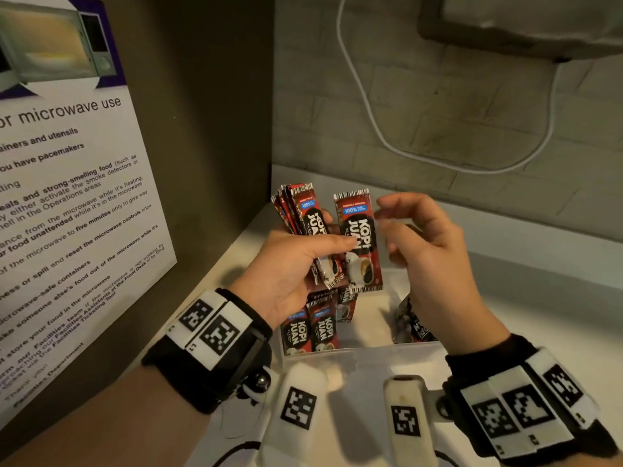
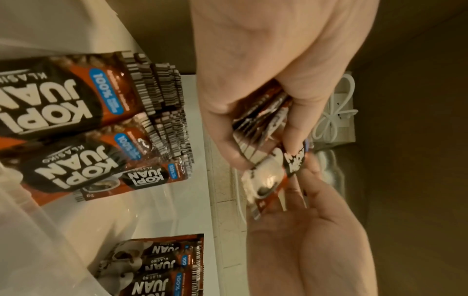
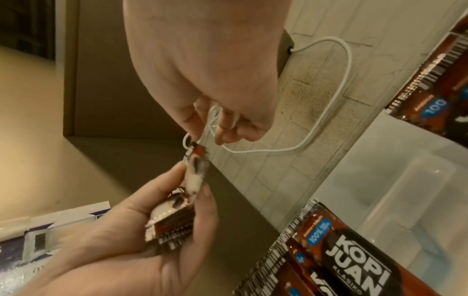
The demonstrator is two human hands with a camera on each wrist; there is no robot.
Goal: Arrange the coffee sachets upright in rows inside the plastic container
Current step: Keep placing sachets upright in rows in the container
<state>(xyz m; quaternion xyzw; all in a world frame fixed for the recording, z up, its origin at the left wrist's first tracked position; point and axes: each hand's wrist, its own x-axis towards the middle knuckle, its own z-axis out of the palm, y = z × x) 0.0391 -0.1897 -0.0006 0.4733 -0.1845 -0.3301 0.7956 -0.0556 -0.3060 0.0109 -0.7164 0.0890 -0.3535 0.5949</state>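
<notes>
My left hand (image 1: 323, 241) grips a fanned bunch of red-and-black Kopi Juan sachets (image 1: 303, 214) above the clear plastic container (image 1: 371, 353). Its thumb presses one front sachet (image 1: 357, 237) out to the right of the bunch. My right hand (image 1: 387, 227) hovers at that sachet's right edge with its fingers loosely curled and holding nothing. In the right wrist view the right fingertips (image 3: 222, 138) sit just above the sachet's tip (image 3: 198, 150). Several sachets (image 1: 310, 328) stand upright at the container's left side, and more lean at its right (image 1: 414, 321). The container's middle shows a bare floor.
A microwave-use notice (image 1: 67, 197) hangs on the wall panel close on the left. A white cable (image 1: 371, 112) loops down the tiled back wall under a mounted appliance (image 1: 522, 21). The white counter (image 1: 539, 298) runs to the right of the container.
</notes>
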